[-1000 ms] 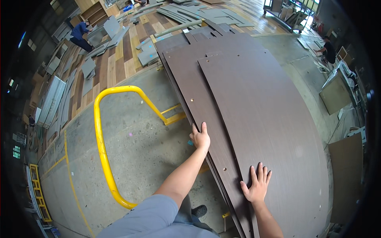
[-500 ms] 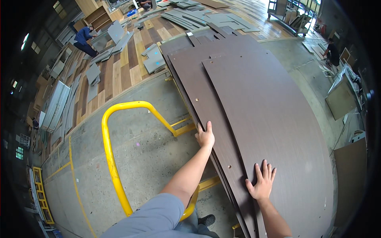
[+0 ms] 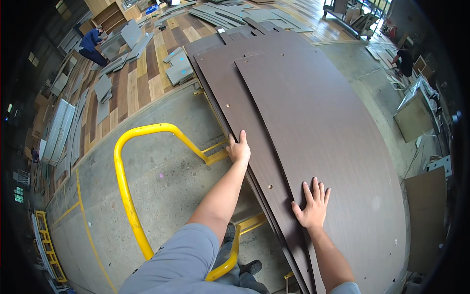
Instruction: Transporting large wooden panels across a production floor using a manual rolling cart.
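A stack of large dark brown panels (image 3: 215,63) lies in front of me. The top panel (image 3: 338,132) is shifted to the right, so a strip of the panel beneath, with drilled holes, shows on the left. At the stack's left edge, my left hand (image 3: 239,151) grips the lower panel; its thumb lies on top and the other fingers curl over the side, partly hidden. My right hand (image 3: 312,208) rests flat on the top panel near its left edge, fingers spread and thumb toward that edge.
Left of the stack, a yellow tubular cart handle (image 3: 120,161) rises from the concrete floor (image 3: 166,196). Grey boards (image 3: 178,68) lie on wood-patterned flooring farther off. One person (image 3: 93,46) bends at far left, another (image 3: 404,61) crouches at far right. A wheeled rack (image 3: 352,19) stands behind.
The view has shifted, so the stack and cart handle sit farther left and slightly higher. Both hands keep their places on the panels. A second shoe of mine now shows below.
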The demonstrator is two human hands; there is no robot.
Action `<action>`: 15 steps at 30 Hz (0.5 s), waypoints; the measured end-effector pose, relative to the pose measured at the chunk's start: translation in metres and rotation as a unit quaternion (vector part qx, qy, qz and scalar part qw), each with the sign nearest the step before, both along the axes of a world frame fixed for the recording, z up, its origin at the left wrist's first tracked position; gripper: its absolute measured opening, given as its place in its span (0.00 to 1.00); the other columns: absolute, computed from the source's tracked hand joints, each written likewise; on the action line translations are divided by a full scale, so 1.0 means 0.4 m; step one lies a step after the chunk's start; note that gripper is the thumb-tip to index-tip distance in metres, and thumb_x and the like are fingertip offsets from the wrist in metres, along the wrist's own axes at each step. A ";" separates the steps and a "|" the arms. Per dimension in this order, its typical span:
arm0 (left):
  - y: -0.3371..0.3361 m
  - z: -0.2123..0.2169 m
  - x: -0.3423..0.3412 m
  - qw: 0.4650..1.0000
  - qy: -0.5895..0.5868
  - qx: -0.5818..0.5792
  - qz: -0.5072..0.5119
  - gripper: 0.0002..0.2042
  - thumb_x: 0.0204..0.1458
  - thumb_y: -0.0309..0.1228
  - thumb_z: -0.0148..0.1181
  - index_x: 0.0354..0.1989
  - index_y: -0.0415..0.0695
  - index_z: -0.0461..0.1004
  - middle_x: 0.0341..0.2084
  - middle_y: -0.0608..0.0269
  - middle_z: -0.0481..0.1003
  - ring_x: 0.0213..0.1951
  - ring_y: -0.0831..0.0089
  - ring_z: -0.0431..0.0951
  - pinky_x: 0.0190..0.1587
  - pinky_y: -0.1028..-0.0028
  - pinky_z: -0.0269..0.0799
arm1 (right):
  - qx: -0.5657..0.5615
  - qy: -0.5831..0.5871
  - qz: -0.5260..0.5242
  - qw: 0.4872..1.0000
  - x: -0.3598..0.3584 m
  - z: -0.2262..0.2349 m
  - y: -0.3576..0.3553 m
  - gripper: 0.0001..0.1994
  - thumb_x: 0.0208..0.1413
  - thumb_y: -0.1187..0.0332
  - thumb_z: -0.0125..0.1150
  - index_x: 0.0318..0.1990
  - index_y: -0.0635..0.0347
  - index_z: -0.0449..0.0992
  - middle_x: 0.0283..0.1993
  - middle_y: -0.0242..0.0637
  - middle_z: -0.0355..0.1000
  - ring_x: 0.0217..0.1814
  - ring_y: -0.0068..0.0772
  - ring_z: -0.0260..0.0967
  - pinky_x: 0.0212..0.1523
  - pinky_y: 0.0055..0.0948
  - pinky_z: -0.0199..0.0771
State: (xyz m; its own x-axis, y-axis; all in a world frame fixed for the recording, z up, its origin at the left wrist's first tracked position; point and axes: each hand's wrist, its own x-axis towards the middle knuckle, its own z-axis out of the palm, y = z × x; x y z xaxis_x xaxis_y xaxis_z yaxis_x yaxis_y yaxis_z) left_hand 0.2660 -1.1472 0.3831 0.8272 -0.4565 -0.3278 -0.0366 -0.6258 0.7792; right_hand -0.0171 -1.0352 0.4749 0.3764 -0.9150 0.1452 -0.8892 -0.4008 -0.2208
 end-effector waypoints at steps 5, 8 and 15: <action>-0.024 -0.007 0.040 1.000 -0.004 0.006 0.000 0.38 0.48 0.63 0.45 0.64 0.52 0.53 0.53 0.35 0.59 0.54 0.44 0.64 0.56 0.57 0.60 | -0.001 -0.001 0.000 1.000 0.035 -0.004 -0.022 0.35 0.40 0.50 0.59 0.57 0.55 0.65 0.66 0.49 0.51 0.67 0.55 0.46 0.66 0.57 0.34; -0.046 -0.007 0.064 1.000 -0.009 0.012 0.005 0.38 0.48 0.63 0.44 0.64 0.52 0.53 0.53 0.35 0.60 0.54 0.44 0.63 0.57 0.57 0.60 | 0.000 -0.001 -0.004 1.000 0.060 0.000 -0.036 0.35 0.40 0.50 0.59 0.57 0.55 0.66 0.66 0.49 0.51 0.67 0.55 0.46 0.66 0.56 0.34; -0.094 -0.025 0.077 1.000 -0.001 -0.007 -0.001 0.38 0.50 0.62 0.45 0.64 0.49 0.53 0.56 0.34 0.57 0.57 0.43 0.60 0.59 0.54 0.57 | -0.008 -0.007 -0.020 1.000 0.071 -0.003 -0.060 0.34 0.41 0.48 0.57 0.57 0.54 0.67 0.65 0.48 0.52 0.67 0.54 0.47 0.66 0.56 0.35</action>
State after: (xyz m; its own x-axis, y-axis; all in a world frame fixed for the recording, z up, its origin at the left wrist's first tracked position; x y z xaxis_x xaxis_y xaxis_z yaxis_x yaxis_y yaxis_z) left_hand 0.2969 -1.1847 0.3732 0.8269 -0.4632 -0.3190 -0.0402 -0.6145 0.7879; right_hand 0.0113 -1.0591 0.4737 0.3365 -0.9270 0.1658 -0.9016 -0.3680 -0.2274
